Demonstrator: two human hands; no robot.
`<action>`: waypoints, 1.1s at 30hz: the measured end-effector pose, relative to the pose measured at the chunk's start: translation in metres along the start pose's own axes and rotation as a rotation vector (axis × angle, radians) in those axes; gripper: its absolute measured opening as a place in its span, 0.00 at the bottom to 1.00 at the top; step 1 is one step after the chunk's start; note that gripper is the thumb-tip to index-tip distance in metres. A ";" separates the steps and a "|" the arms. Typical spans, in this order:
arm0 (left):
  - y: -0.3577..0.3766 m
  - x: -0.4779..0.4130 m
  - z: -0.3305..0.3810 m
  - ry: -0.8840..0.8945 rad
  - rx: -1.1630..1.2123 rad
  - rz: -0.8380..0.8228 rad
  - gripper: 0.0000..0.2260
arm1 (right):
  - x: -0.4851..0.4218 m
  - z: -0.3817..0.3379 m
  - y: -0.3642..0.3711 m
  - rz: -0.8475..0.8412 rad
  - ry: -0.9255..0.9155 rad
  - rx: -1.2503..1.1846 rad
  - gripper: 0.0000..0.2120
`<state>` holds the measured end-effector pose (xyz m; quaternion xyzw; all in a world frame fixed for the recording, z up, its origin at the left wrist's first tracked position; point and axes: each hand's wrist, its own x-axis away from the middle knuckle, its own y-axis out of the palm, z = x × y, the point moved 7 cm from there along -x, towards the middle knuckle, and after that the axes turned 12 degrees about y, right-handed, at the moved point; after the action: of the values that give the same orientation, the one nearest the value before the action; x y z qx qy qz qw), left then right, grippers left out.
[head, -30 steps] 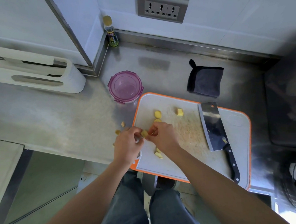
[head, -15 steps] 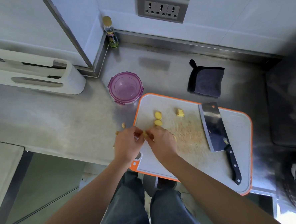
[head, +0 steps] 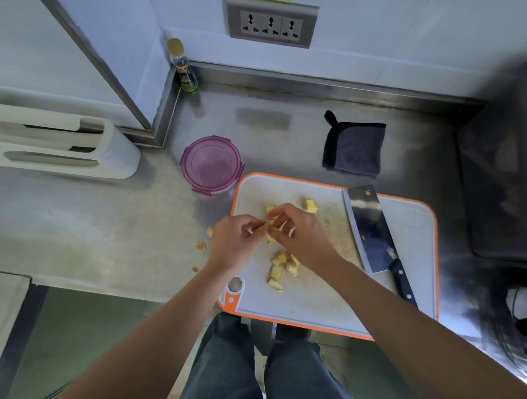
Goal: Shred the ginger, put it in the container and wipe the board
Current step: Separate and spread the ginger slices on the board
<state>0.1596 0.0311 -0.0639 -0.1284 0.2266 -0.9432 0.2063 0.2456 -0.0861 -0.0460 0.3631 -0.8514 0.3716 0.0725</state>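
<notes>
Left hand (head: 233, 240) and right hand (head: 300, 232) pinch one ginger piece (head: 270, 224) at ten o'clock on the board (head: 311, 304). One knife (head: 368, 224) lies at three, three scraps (head: 200, 245) off-board at nine.

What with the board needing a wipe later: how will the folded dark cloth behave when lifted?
The cloth looks soft and folded, so it will probably droop and unfold if lifted by one edge. Lying flat on the steel counter, it seems unlikely to roll and should slide easily.
</notes>
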 end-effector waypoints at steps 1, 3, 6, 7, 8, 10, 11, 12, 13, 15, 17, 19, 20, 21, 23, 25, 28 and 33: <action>0.006 -0.006 0.000 -0.051 0.092 0.008 0.06 | -0.003 0.003 -0.009 0.006 0.021 -0.030 0.07; 0.018 -0.016 0.002 -0.117 0.245 0.016 0.10 | -0.011 0.015 -0.023 0.002 0.112 -0.132 0.05; 0.030 -0.029 0.009 -0.151 0.339 0.004 0.07 | -0.018 0.034 -0.036 -0.054 0.268 -0.433 0.07; 0.032 -0.033 0.010 -0.155 0.339 0.008 0.06 | -0.019 0.037 -0.039 -0.057 0.302 -0.512 0.07; 0.034 -0.037 0.010 -0.162 0.333 0.014 0.05 | -0.020 0.039 -0.041 -0.048 0.323 -0.557 0.08; 0.036 -0.045 0.012 -0.171 0.315 0.027 0.05 | -0.024 0.039 -0.045 -0.009 0.337 -0.588 0.08; 0.037 -0.047 0.013 -0.170 0.304 0.030 0.06 | -0.026 0.038 -0.046 0.011 0.337 -0.589 0.08; 0.037 -0.050 0.014 -0.161 0.286 0.029 0.06 | -0.029 0.038 -0.047 0.026 0.339 -0.583 0.08; 0.037 -0.053 0.016 -0.146 0.254 0.023 0.06 | -0.031 0.039 -0.047 0.034 0.342 -0.571 0.08; 0.037 -0.057 0.021 -0.102 0.151 0.003 0.05 | -0.034 0.041 -0.049 0.042 0.345 -0.520 0.07; 0.037 -0.063 0.026 -0.024 0.005 -0.010 0.06 | -0.033 0.045 -0.055 0.085 0.340 -0.406 0.05; 0.036 -0.070 0.033 0.062 -0.168 -0.015 0.06 | -0.028 0.050 -0.061 0.135 0.326 -0.282 0.04; 0.036 -0.073 0.035 0.100 -0.253 -0.020 0.06 | -0.024 0.051 -0.062 0.141 0.306 -0.219 0.03; 0.037 -0.076 0.036 0.136 -0.334 -0.024 0.06 | -0.019 0.052 -0.060 0.133 0.275 -0.150 0.04; 0.036 -0.079 0.038 0.172 -0.448 -0.008 0.06 | -0.008 0.053 -0.052 0.084 0.205 -0.034 0.05; 0.033 -0.077 0.039 0.175 -0.479 0.024 0.06 | 0.003 0.054 -0.040 0.023 0.140 0.044 0.06; 0.027 -0.064 0.043 0.216 -0.451 0.065 0.10 | 0.013 0.052 -0.020 -0.071 -0.005 0.180 0.06; 0.022 -0.022 0.035 0.342 -0.434 0.027 0.07 | 0.020 0.047 -0.006 -0.165 -0.102 0.345 0.04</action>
<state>0.1978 0.0100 -0.0468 -0.0057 0.4566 -0.8777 0.1451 0.2420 -0.1321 -0.0680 0.4571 -0.7449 0.4859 -0.0036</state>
